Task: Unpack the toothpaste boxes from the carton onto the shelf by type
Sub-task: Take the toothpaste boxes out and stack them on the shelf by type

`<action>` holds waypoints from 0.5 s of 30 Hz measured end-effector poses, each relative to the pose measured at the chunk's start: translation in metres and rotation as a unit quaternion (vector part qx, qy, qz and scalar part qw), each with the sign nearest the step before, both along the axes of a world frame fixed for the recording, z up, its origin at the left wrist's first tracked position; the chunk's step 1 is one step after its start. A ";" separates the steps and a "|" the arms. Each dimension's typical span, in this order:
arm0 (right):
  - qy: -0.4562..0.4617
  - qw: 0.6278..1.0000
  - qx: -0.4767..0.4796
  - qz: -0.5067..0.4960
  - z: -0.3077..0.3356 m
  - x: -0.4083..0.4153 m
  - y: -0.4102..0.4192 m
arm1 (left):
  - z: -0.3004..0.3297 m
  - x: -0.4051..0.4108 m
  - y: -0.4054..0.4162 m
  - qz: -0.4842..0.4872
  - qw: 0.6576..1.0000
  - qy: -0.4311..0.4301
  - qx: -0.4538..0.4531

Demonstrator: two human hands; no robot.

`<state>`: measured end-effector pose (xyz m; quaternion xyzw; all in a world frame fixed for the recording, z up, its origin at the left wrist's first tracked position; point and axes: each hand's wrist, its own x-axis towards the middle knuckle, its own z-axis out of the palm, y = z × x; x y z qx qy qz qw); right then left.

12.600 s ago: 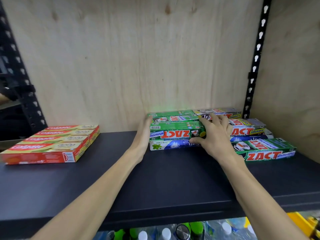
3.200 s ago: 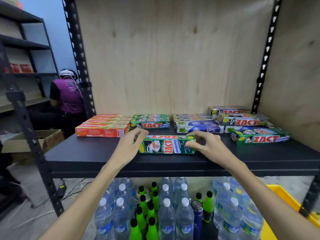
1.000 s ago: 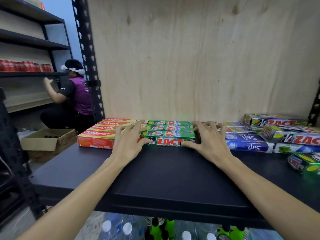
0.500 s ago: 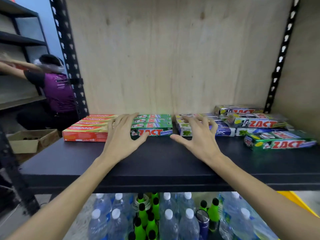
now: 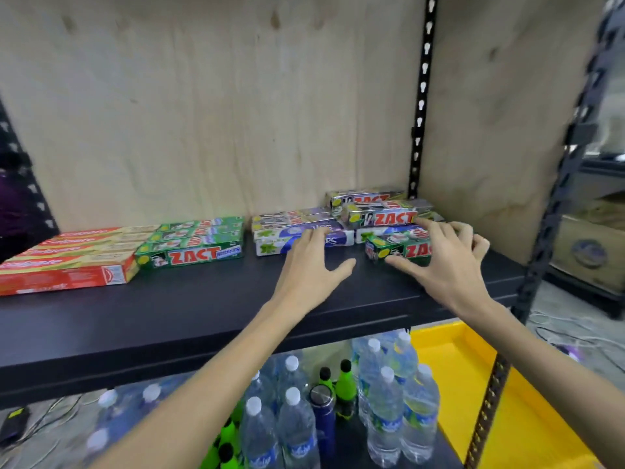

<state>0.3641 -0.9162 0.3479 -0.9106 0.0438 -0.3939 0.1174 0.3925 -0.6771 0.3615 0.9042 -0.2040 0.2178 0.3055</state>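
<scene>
Toothpaste boxes lie in groups on the black shelf (image 5: pixel 203 309). From the left come red Colgate boxes (image 5: pixel 67 262), green ZACT whitening boxes (image 5: pixel 196 245), blue-and-white boxes (image 5: pixel 270 242) and silver ZACT boxes (image 5: pixel 378 216) at the back right. A single green ZACT box (image 5: pixel 389 250) lies in front of the silver ones. My right hand (image 5: pixel 443 262) covers its right part, fingers curled over the top and thumb against the front face. My left hand (image 5: pixel 311 269) is spread above the shelf, fingertips at the blue-and-white boxes. No carton is in view.
Plywood panels close the shelf's back and right side, with a black slotted upright (image 5: pixel 421 106) in the corner. Below stand several water bottles (image 5: pixel 291 424) and green bottles (image 5: pixel 345 380). A yellow bin (image 5: pixel 473 384) sits at the lower right.
Both hands have left the green whitening boxes and moved right. My right hand now closes on the single green ZACT box and my left reaches the blue-and-white boxes. The view swung right.
</scene>
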 end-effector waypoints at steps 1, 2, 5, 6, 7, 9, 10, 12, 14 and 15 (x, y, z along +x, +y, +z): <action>0.004 1.000 0.003 -0.015 0.000 0.000 -0.012 | 0.000 0.002 -0.015 -0.009 1.000 0.010 -0.001; 0.008 1.000 0.006 -0.027 0.000 0.001 -0.022 | 0.000 0.004 -0.028 -0.017 1.000 0.016 -0.004; 0.029 0.998 0.001 -0.050 0.001 0.005 -0.043 | 0.002 0.012 -0.060 -0.030 0.999 0.035 -0.013; 0.037 0.998 0.000 -0.054 0.002 0.007 -0.047 | 0.002 0.015 -0.068 -0.031 0.999 0.041 -0.012; 0.048 0.997 0.001 -0.060 0.003 0.009 -0.050 | 0.002 0.019 -0.074 -0.032 0.998 0.046 -0.012; 0.077 0.994 0.013 -0.074 0.003 0.014 -0.052 | 0.002 0.026 -0.080 -0.034 0.998 0.060 -0.010; 0.092 0.992 0.024 -0.080 0.003 0.016 -0.053 | 0.002 0.029 -0.081 -0.035 0.997 0.067 -0.011; 0.113 0.989 0.051 -0.084 0.001 0.020 -0.054 | 0.002 0.033 -0.080 -0.039 0.996 0.080 -0.015; 0.124 0.986 0.074 -0.080 0.001 0.021 -0.055 | 0.003 0.034 -0.079 -0.045 0.995 0.085 -0.020; 0.127 0.986 0.080 -0.078 0.001 0.021 -0.055 | 0.003 0.034 -0.078 -0.049 0.995 0.085 -0.024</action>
